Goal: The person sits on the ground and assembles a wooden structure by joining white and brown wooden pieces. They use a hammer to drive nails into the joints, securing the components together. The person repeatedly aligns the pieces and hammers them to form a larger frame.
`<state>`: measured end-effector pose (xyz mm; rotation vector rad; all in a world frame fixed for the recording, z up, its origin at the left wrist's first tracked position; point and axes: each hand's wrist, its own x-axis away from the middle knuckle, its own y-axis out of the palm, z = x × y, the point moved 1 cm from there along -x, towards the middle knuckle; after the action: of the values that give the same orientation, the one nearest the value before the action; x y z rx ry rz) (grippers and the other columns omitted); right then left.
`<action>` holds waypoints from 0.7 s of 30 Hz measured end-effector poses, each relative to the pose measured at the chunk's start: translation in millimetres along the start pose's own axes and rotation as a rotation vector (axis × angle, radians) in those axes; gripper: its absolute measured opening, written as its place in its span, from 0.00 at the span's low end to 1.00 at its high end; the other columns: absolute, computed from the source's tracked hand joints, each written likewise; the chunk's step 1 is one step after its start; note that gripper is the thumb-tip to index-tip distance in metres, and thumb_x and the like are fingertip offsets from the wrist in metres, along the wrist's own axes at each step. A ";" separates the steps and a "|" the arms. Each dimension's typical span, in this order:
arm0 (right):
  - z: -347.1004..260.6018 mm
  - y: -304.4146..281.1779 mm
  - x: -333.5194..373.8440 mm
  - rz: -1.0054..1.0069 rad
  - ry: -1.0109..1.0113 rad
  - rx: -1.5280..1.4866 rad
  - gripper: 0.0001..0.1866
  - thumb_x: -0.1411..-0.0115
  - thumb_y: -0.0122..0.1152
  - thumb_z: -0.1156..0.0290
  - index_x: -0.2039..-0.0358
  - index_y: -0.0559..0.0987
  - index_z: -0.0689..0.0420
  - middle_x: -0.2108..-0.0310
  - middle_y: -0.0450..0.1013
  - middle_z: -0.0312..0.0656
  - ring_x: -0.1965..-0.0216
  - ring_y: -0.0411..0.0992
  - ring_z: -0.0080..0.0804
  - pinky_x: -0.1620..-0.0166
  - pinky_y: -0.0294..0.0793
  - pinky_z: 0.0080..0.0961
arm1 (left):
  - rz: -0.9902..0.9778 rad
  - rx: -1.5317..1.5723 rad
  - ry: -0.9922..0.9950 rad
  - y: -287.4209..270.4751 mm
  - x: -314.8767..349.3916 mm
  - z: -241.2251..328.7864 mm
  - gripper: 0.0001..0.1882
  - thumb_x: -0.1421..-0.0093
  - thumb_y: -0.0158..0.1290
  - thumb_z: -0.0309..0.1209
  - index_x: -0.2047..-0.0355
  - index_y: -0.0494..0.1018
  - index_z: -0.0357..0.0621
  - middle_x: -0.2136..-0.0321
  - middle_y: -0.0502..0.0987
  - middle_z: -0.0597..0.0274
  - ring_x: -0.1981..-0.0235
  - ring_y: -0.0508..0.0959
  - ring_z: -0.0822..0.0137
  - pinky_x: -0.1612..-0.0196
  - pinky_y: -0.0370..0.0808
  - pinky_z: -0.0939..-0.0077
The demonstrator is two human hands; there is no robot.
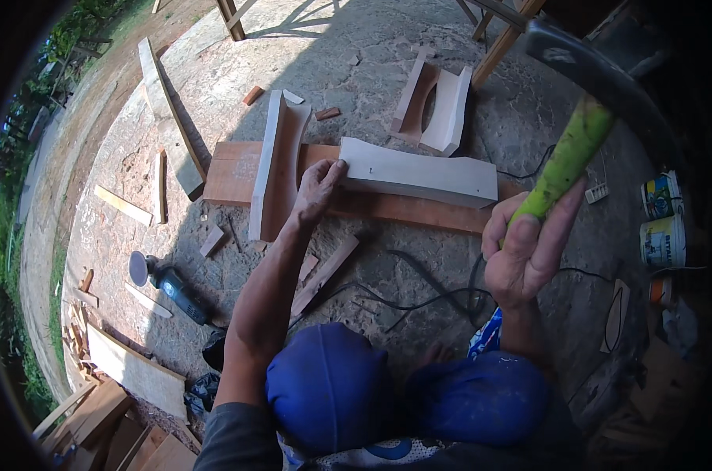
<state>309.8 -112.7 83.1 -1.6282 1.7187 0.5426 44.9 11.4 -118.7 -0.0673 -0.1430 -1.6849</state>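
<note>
I hold a green-handled, dark-headed hammer (569, 159) aloft in my right hand (530, 253).
My left hand (318, 188) grips one end of a pale, curve-edged wooden board (419, 173), between my hands on a reddish-brown wooden plank (232, 173).

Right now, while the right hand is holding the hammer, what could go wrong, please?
The left hand grips one end of the pale wooden piece, so a stray blow from the hammer in the right hand might hit its fingers. The piece lies over a brown plank, and no clamp is visible, so it could shift when struck. The angle grinder lies on the ground to the left, where a foot might catch it.
</note>
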 end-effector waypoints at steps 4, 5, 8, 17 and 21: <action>30.5 11.0 35.6 -0.251 0.174 0.392 0.31 0.28 0.49 0.72 0.27 0.56 0.58 0.66 0.77 0.55 0.69 0.78 0.49 0.69 0.75 0.41 | -0.022 -0.005 0.000 12.2 -2.5 6.9 0.22 0.30 0.53 0.44 0.56 0.77 0.33 0.66 0.78 0.65 0.65 0.73 0.75 0.59 0.71 0.76; 45.7 7.2 47.8 -0.456 0.319 0.575 0.32 0.29 0.51 0.74 0.27 0.56 0.59 0.65 0.79 0.59 0.67 0.81 0.55 0.67 0.77 0.46 | -0.032 0.008 -0.005 26.2 0.3 9.0 0.22 0.30 0.52 0.44 0.56 0.77 0.33 0.66 0.78 0.65 0.65 0.73 0.75 0.59 0.71 0.76; 48.5 11.4 14.2 -0.510 0.171 0.563 0.35 0.30 0.50 0.78 0.26 0.50 0.58 0.68 0.78 0.56 0.70 0.80 0.51 0.68 0.76 0.43 | -0.005 -0.015 0.017 22.6 -2.2 10.1 0.22 0.30 0.52 0.45 0.57 0.78 0.34 0.66 0.78 0.65 0.65 0.73 0.74 0.60 0.72 0.75; 63.0 1.4 48.2 -0.608 0.255 0.633 0.36 0.30 0.50 0.76 0.25 0.51 0.52 0.67 0.77 0.61 0.67 0.78 0.59 0.70 0.74 0.43 | -0.033 -0.043 -0.004 23.7 -1.0 12.0 0.23 0.30 0.52 0.46 0.56 0.77 0.34 0.67 0.77 0.65 0.65 0.74 0.75 0.61 0.72 0.75; 35.3 14.1 13.0 -0.448 0.113 0.575 0.36 0.32 0.54 0.76 0.26 0.54 0.54 0.64 0.78 0.62 0.64 0.80 0.57 0.67 0.78 0.40 | -0.020 -0.036 -0.041 13.1 5.8 4.5 0.23 0.30 0.52 0.46 0.56 0.77 0.34 0.66 0.78 0.64 0.65 0.74 0.75 0.61 0.73 0.75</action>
<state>303.4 -94.6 47.8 -1.5519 1.3454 -0.2462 57.0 4.8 -112.8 -0.1285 -0.1443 -1.7068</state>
